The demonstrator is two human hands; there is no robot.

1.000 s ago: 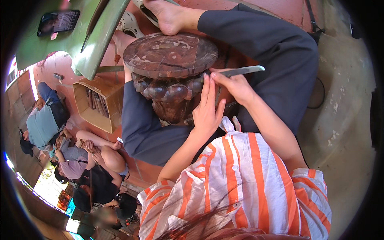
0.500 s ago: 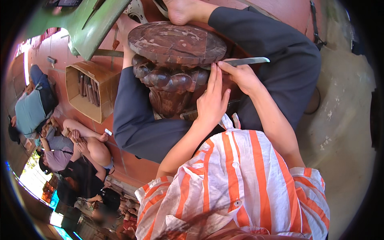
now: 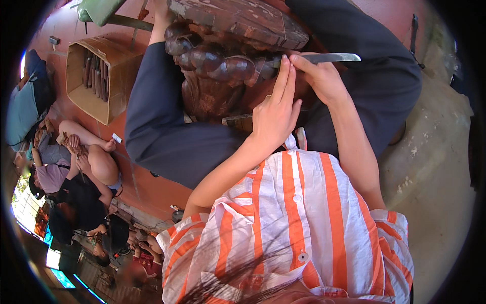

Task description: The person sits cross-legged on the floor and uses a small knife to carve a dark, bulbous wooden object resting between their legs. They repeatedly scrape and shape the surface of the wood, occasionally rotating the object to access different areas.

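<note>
A dark reddish-brown carved wooden piece (image 3: 212,91) stands between my legs. It has a thick, flat round top and a ring of glossy knobs below it. My right hand (image 3: 326,78) is closed round a long flat metal blade (image 3: 339,58), whose curved end sticks out to the right; its other end reaches the wood beside the knobs. Against that inner end and the wood lie the stretched index and middle fingers of my left hand (image 3: 276,109), its thumb apart. Fingers partly cover the spot where blade and wood meet.
On the red tiled floor to the left, a cardboard box (image 3: 119,83) holds several wooden-handled tools (image 3: 96,76). A green plastic seat (image 3: 98,10) is at the upper left. Several people sit farther left. A pale, stained surface (image 3: 430,152) lies on the right.
The view has shifted, so the carved piece sits higher and the box farther left in the picture. Both hands keep nearly the same pose at the blade by the wood.
</note>
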